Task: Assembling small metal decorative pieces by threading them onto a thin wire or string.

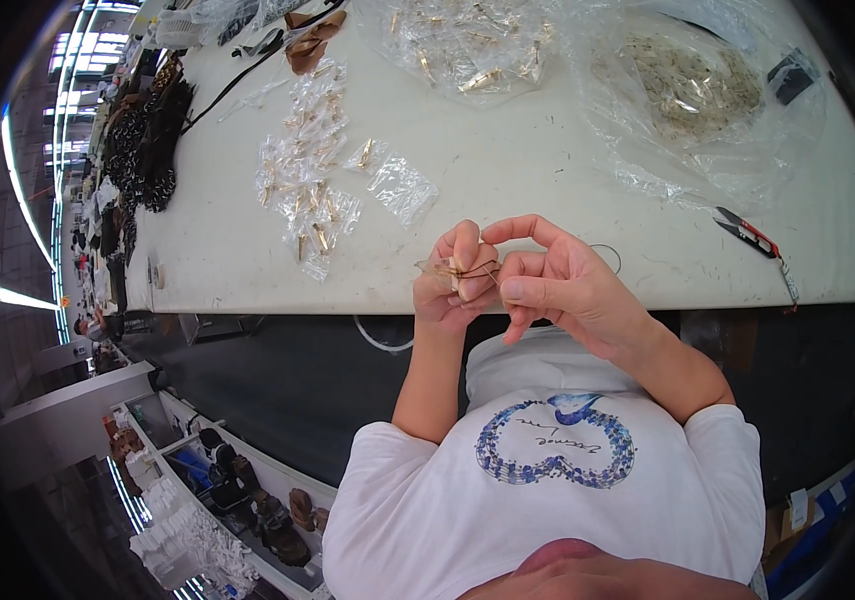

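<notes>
Near the table's front edge my two hands meet. My left hand is closed, pinching a small gold-coloured metal piece with a scrap of clear plastic beside it. A thin dark cord runs from that piece toward my right hand. The right thumb and index finger are pinched close together at the cord; what exactly lies between them is too small to make out. A thin dark loop shows behind the right hand, over the table. Just beyond my left hand lies a flat clear plastic bag.
Several small clear bags with gold-coloured pieces lie at left. Farther back are a large bag of similar pieces and a bag of fine tangled strands. Red-and-black thread snips lie at right. Dark cords heap along the left edge.
</notes>
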Demonstrator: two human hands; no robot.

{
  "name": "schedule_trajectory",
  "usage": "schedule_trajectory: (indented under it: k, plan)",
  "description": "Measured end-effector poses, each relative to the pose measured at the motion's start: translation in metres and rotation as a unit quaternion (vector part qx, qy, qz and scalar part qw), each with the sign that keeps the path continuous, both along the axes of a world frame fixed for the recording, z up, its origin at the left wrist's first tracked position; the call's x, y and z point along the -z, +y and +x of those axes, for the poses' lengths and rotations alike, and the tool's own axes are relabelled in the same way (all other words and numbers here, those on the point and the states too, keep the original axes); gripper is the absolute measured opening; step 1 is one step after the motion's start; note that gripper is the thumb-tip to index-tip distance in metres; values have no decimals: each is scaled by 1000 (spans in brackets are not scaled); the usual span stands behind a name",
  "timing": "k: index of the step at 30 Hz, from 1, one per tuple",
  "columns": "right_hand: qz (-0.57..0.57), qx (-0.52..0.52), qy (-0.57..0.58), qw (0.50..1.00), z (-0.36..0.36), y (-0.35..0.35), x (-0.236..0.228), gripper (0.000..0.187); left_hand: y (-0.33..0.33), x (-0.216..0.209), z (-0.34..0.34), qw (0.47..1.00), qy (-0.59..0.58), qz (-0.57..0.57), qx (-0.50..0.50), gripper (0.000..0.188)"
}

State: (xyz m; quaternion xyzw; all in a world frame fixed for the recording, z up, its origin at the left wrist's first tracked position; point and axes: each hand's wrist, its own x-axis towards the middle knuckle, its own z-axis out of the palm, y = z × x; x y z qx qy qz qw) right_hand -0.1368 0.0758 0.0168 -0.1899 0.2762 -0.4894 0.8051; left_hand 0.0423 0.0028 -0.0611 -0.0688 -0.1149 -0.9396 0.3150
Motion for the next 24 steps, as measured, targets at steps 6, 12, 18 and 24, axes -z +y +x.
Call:
schedule_trajectory:
  k: [6, 12, 18, 24]
  plan:
    - [4, -4, -3, 1000, -1, -1, 5, 49, -3, 0, 1, 999, -13, -47, 14, 19]
    - [-7, 10, 8, 1000, 1, 0, 5, 49, -1, -2, 5, 996, -56, -74, -12, 21]
    - [-95, 101, 128, 982, 9, 4, 18, 32, -6, -24, 21, 956, -224, -189, -32, 17]
    - [-112, 102, 192, 970, 7, 2, 17, 16, 1, -36, 30, 905, -351, -241, -7, 16]
